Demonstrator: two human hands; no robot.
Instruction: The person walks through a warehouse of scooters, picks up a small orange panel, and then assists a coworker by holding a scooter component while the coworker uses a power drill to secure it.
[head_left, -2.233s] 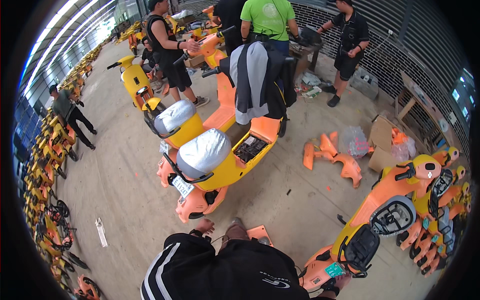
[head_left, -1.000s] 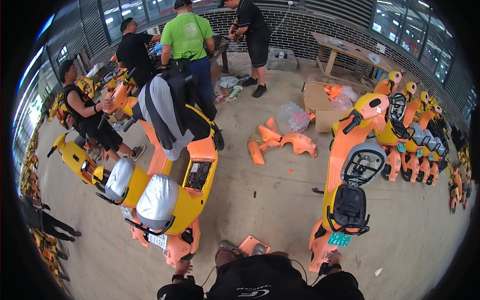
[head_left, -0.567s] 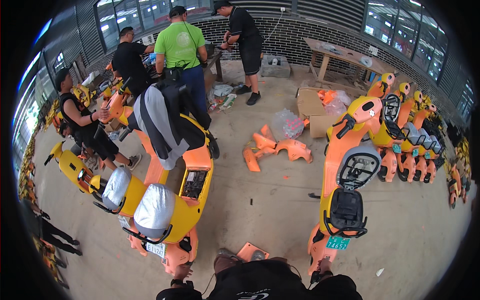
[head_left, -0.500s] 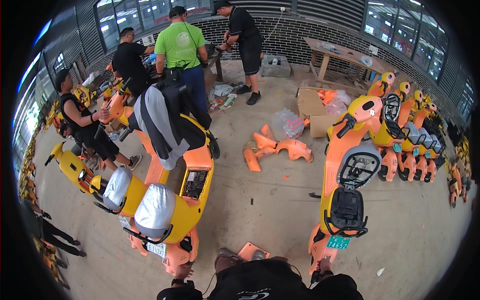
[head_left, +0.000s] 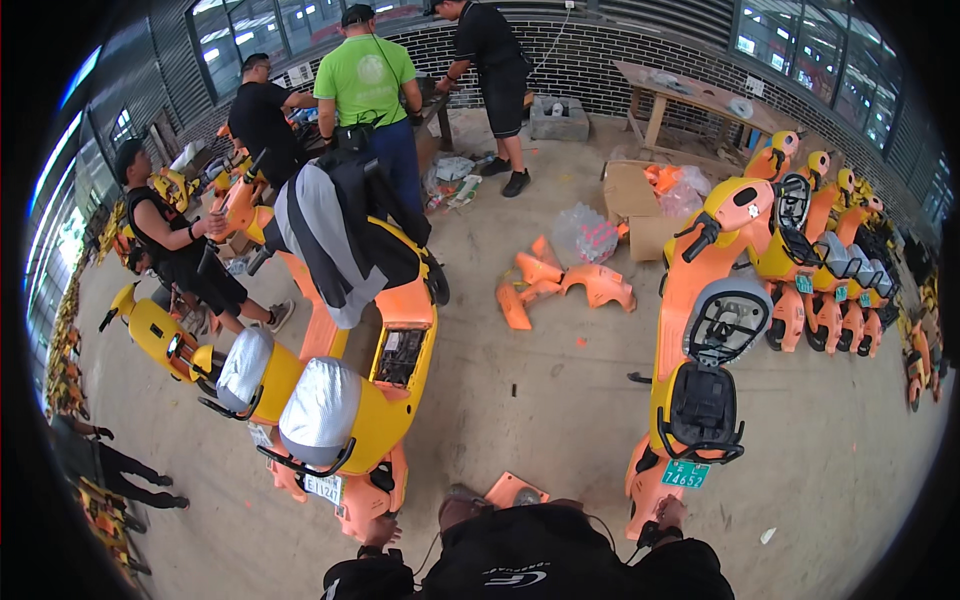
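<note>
My left hand hangs low beside the orange rear fender of a yellow and orange scooter, its fingers loosely apart and nothing seen in them. My right hand is by the rear fender of another yellow and orange scooter, fingers slightly bent, with no object visible in it. Whether either hand touches a fender is hard to tell. The right scooter's seat is tipped up over a dark storage bin. A silver cover wraps the left scooter's rear seat. A flat orange panel lies by my shoe.
Orange body panels lie ahead on the floor, near a clear plastic bag and a cardboard box. More scooters line the right. A person in a green shirt and others stand near a bench. A wooden table is behind.
The view has shifted slightly, so the scooters sit a little farther right. My right hand has moved up and right, away from the fender's lower end. My left hand has risen slightly.
</note>
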